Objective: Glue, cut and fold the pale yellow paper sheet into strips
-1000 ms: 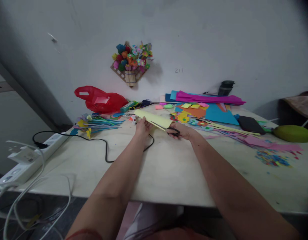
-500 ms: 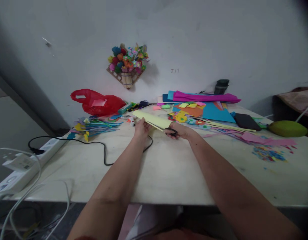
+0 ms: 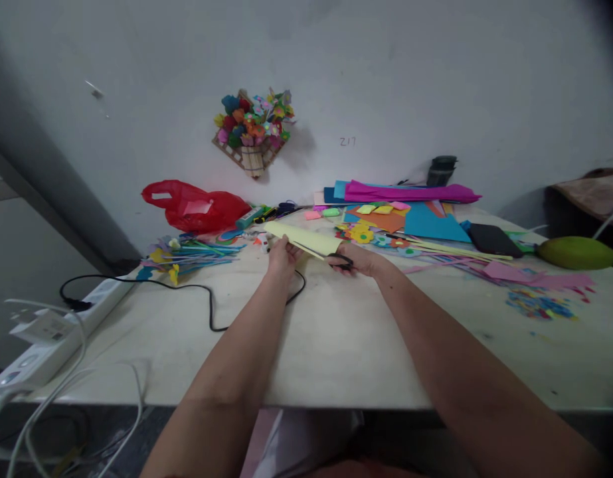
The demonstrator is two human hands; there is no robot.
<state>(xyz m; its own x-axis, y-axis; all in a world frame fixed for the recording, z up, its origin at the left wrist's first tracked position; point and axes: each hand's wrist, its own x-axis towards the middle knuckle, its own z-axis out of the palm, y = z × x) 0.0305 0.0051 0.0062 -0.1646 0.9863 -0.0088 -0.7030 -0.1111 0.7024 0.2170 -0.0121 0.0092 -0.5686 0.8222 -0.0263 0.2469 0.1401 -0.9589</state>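
A pale yellow sheet (image 3: pixel 306 238) is held up over the middle of the table. My left hand (image 3: pixel 285 255) pinches its near edge at the left end. In my right hand (image 3: pixel 354 259) is a pair of scissors (image 3: pixel 342 261) with black handles, fingers wrapped round them. The blades point left along the near edge of the sheet, where a narrow strip lies below them. How far the blades are apart I cannot make out. Just behind my left hand sits a white and orange glue gun (image 3: pixel 262 241).
Craft flowers on stems (image 3: pixel 186 255) and a red plastic bag (image 3: pixel 196 206) lie left. A black cable (image 3: pixel 210 305) runs to a power strip (image 3: pixel 62 332). At right are coloured sheets (image 3: pixel 436 222), paper flowers (image 3: pixel 360 232), a phone (image 3: pixel 493 240) and small scraps (image 3: pixel 540 305).
The view has shifted very slightly. Both hands, the yellow sheet and the scissors stay in nearly the same position.
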